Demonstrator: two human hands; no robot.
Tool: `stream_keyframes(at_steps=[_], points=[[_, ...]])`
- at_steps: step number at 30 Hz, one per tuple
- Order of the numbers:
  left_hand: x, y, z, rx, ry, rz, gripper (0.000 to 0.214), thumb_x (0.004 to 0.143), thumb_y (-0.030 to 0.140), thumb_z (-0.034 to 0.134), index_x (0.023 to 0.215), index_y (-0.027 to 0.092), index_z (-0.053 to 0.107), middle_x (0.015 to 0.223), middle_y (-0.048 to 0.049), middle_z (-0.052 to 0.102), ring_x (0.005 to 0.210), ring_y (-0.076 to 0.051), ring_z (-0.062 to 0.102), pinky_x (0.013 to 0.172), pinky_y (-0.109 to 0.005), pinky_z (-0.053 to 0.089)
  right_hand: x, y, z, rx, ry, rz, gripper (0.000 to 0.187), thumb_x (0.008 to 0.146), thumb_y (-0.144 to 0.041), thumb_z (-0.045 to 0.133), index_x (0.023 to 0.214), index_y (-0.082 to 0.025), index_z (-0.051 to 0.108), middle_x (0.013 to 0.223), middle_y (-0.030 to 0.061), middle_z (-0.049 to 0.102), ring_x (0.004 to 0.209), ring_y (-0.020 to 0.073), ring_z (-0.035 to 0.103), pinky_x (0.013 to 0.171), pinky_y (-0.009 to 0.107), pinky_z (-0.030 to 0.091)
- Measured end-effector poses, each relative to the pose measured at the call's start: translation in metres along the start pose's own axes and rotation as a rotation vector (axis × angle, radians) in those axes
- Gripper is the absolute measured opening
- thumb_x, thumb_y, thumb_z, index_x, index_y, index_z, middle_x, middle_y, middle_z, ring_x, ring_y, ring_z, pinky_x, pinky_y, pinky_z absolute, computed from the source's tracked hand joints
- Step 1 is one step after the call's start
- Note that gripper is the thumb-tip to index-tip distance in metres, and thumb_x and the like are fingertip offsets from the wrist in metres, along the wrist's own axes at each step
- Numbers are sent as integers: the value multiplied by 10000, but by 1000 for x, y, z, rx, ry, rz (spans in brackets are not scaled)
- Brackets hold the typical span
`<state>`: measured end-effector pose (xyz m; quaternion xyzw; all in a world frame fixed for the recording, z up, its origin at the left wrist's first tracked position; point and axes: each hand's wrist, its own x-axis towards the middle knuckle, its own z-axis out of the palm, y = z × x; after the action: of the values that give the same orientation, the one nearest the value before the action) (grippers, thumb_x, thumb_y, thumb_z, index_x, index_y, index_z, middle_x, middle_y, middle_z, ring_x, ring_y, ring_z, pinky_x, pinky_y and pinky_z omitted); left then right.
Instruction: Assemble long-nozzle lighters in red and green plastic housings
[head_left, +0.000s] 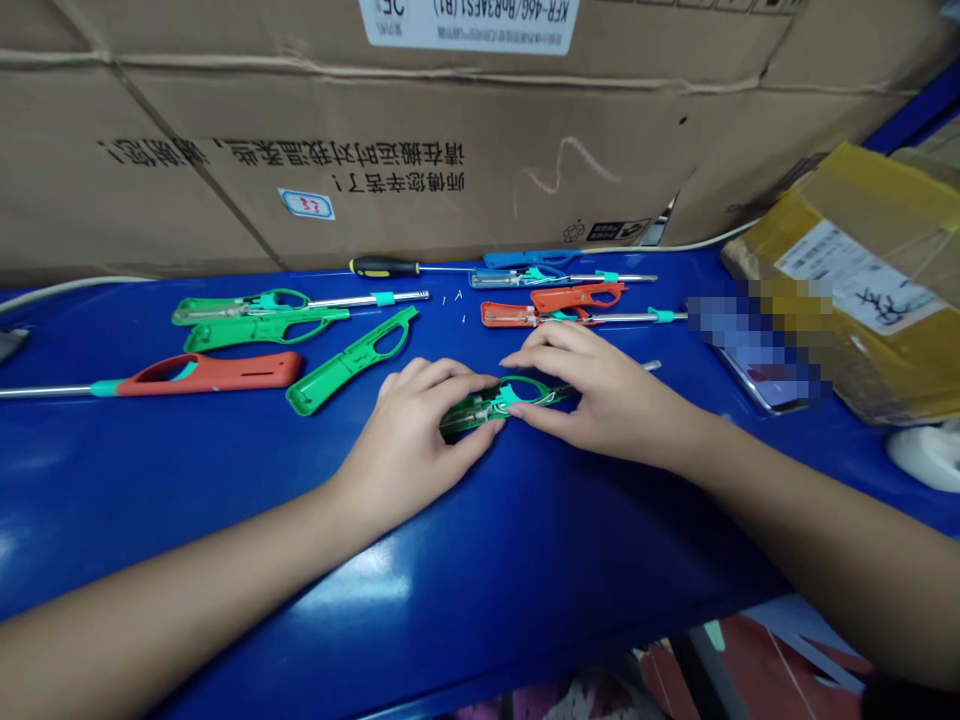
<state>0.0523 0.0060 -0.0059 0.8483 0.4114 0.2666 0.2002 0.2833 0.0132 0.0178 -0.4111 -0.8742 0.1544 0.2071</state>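
A green lighter body [495, 402] with a teal trigger and a thin metal tube lies on the blue table [480, 560] at the centre. My left hand [420, 440] presses down on its left end, fingers curled over it. My right hand [600, 390] pinches its right part near the trigger, fingers close together. Both hands hold this same half-open lighter flat on the table.
Other lighter parts lie behind: a loose green shell [349, 362], a green lighter [262, 318], an orange lighter [202, 374], orange and blue ones [577, 297], a black-handled screwdriver [386, 267]. Cardboard boxes [375, 150] stand behind; a yellow-taped parcel [862, 270] sits at the right.
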Motion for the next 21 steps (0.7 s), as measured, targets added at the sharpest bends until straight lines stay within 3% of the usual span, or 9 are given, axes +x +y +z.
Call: stream_keyframes(at_steps=[6, 12, 21], points=[[3, -1, 0, -38, -7, -25, 268, 940, 291, 643, 1196, 235, 702, 1132, -50, 725, 1008, -236, 619, 908, -419, 464, 2, 3, -4, 71, -17, 20, 262, 930, -284, 641, 1173, -191, 666, 1112, 101, 675, 1068, 233, 622, 948, 387, 499], [3, 0, 0, -58, 5, -51, 265, 894, 230, 645, 1152, 227, 709, 1112, -37, 738, 981, -233, 634, 910, -421, 460, -3, 6, -22, -111, -156, 2, 228, 931, -299, 632, 1108, -172, 698, 1129, 101, 707, 1063, 268, 628, 971, 438, 452], [4, -3, 1, -67, 4, -44, 250, 918, 273, 662, 1160, 225, 706, 1116, -42, 743, 1001, -233, 645, 918, -420, 462, -3, 5, -19, -114, -181, -11, 209, 953, -316, 627, 1062, -164, 721, 1019, 81, 720, 976, 234, 644, 907, 382, 451]])
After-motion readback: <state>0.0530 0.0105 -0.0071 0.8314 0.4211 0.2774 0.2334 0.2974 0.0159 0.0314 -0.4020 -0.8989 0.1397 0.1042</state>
